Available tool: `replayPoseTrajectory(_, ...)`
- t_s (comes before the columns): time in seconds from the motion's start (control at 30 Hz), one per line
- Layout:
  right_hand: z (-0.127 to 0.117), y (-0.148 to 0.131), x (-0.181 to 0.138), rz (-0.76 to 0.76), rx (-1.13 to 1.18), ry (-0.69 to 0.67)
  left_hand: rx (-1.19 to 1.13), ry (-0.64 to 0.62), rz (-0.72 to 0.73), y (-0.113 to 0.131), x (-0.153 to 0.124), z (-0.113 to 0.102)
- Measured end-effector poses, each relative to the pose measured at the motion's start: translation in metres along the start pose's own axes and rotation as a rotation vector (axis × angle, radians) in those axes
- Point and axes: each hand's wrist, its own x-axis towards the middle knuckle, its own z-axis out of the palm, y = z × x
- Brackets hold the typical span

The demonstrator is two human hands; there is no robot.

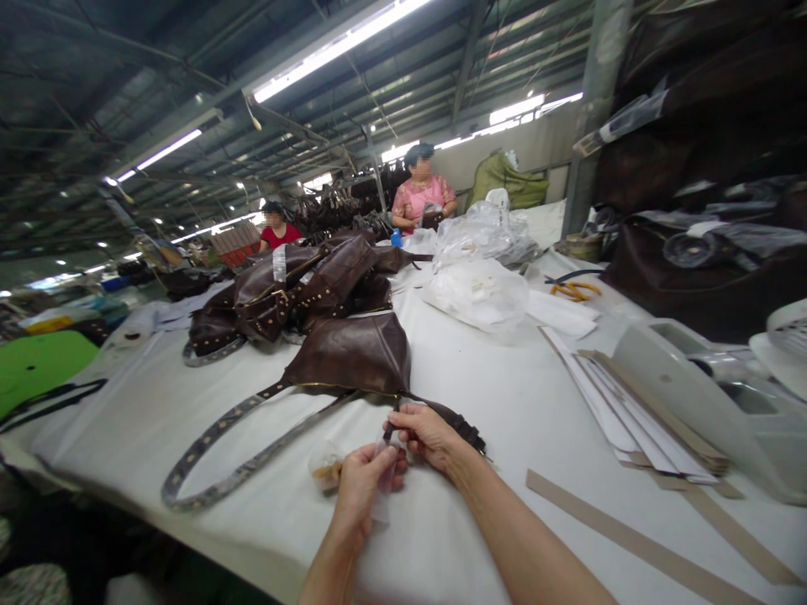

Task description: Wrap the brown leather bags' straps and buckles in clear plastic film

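Observation:
A dark brown leather bag [353, 353] lies on the white-covered table, its zipper edge towards me. From its left corner a studded strap [208, 437] loops out over the table. My right hand [424, 433] pinches a dark leather zipper pull [389, 430] that hangs at the bag's near right corner. Just below it, my left hand [366, 475] is closed on a small clear plastic sleeve [382, 491], which meets the lower end of the pull. A dark tassel [466, 433] rests beyond my right wrist. Beside my left hand sits a roll of clear tape [326, 472].
Several brown bags [283, 286] are piled behind. Clear plastic bags [476, 286] lie at the back, near orange-handled scissors [575, 291]. Paper and card sheets [630, 412] and card strips [630, 533] are at right, beside a white plastic bin [712, 403]. Two people work farther back.

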Motion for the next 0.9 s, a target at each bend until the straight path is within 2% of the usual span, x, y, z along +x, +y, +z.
replayPoseTrajectory(0.23,0.000,0.004,0.003,-0.034,-0.088,0.007,-0.042,-0.046,0.026,-0.003,0.002,0.002)
replayPoseTrajectory(0.37,0.001,0.005,0.002,-0.049,-0.122,0.010,-0.039,-0.022,0.061,-0.004,0.001,0.003)
replayPoseTrajectory(0.6,-0.001,0.004,0.004,-0.013,-0.114,0.012,-0.080,-0.065,0.077,-0.001,0.003,-0.001)
replayPoseTrajectory(0.8,-0.002,0.010,0.008,-0.018,-0.116,0.039,0.128,-0.072,0.128,0.001,0.013,0.006)
replayPoseTrajectory(0.9,-0.001,0.013,0.007,-0.045,-0.133,0.055,0.345,0.009,0.216,0.007,0.017,0.008)
